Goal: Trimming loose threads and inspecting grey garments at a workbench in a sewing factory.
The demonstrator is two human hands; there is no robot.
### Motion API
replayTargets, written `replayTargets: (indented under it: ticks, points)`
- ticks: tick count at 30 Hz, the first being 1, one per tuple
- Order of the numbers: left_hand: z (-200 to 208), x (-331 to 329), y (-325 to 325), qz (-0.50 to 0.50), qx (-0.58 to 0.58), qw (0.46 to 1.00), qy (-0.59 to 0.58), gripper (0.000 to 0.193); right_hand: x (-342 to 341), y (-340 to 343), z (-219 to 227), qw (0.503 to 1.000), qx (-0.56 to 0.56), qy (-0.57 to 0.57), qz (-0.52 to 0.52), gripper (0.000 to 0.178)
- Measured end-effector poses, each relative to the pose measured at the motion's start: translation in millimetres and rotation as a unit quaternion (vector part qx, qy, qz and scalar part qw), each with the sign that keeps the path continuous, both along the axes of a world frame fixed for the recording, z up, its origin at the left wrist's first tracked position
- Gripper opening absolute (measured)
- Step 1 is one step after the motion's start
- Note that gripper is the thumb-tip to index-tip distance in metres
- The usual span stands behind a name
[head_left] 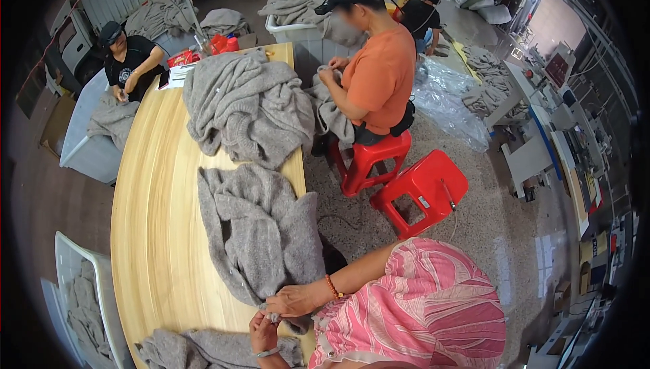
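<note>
A grey knitted garment [267, 223] lies spread on the wooden table [159, 200] in front of me, its near end drawn up to the table's edge. My right hand [291, 300], with a beaded bracelet at the wrist, is closed on that near end of the cloth. Just below and to its left, my left hand [263, 332], wearing a bangle, pinches the same bit of knit. The fingertips of both hands nearly meet there, and the exact fold between them is partly hidden. Another grey knitted piece [196, 349] lies beside my left wrist.
A large heap of grey knitwear [247, 105] covers the table's far end. Beyond it, a person in orange [382, 78] sits on a red stool [372, 162]; another red stool [426, 189] stands nearer. At left are a bin of knitwear [88, 308] and a person in black [132, 61].
</note>
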State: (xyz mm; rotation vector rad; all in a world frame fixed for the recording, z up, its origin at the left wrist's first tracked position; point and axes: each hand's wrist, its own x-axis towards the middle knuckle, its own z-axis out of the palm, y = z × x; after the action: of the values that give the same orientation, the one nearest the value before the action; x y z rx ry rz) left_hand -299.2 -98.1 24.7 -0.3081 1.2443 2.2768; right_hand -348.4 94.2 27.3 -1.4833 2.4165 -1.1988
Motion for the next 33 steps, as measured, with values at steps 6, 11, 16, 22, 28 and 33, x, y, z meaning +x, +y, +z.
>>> replayTargets:
  ticks: [6, 11, 16, 22, 28, 33]
  points:
    - [-5, 8, 12, 0.079, -0.041, 0.996, -0.004, 0.017, -15, -3, -5, 0.998, 0.045, -0.044, 0.011, 0.017]
    - [3, 19, 29, 0.138, -0.204, 0.960, 0.132, 0.021, -29, -4, -1, 0.993, 0.056, -0.101, 0.009, 0.018]
    - [3, 22, 28, 0.113, -0.479, 0.841, 0.225, 0.016, -28, -14, -11, 0.995, 0.037, -0.087, 0.024, 0.017]
    - [-9, 39, 28, 0.186, -0.457, 0.853, 0.171, 0.012, -16, -17, 3, 0.987, 0.053, -0.152, 0.031, 0.018]
    - [-22, 37, 37, 0.258, -0.289, 0.918, 0.085, 0.011, -23, -19, -1, 0.983, 0.099, -0.125, 0.086, 0.016]
    - [-21, 22, 34, 0.277, -0.231, 0.926, 0.109, 0.010, -33, -23, 4, 0.985, 0.082, -0.125, 0.085, 0.010]
